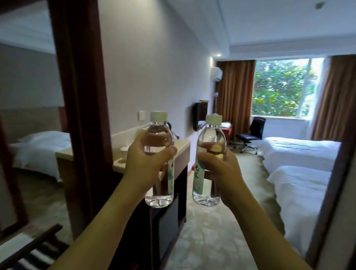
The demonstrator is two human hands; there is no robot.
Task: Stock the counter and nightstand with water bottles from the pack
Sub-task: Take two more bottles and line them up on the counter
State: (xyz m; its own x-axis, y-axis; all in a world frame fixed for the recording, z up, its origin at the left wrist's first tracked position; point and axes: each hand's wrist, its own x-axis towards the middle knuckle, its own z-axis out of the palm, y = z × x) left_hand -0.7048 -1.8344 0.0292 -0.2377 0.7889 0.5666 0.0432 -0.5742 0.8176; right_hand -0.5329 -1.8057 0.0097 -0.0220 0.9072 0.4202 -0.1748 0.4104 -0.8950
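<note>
My left hand [145,164] grips a clear water bottle [160,134] with a white cap, held upright in the air. My right hand [220,170] holds a second, matching water bottle [211,136], also upright, just right of the first. Both bottles have green-and-white labels. Behind and below the left bottle runs a pale counter [182,144] on a dark cabinet, set against the left wall. No pack and no nightstand are in view.
A large dark-framed mirror [30,106] fills the left side. On the right stand two white beds [300,178]. Patterned carpet [209,229] runs between cabinet and beds toward a black office chair [251,136], a wall TV [199,115] and a curtained window [282,86].
</note>
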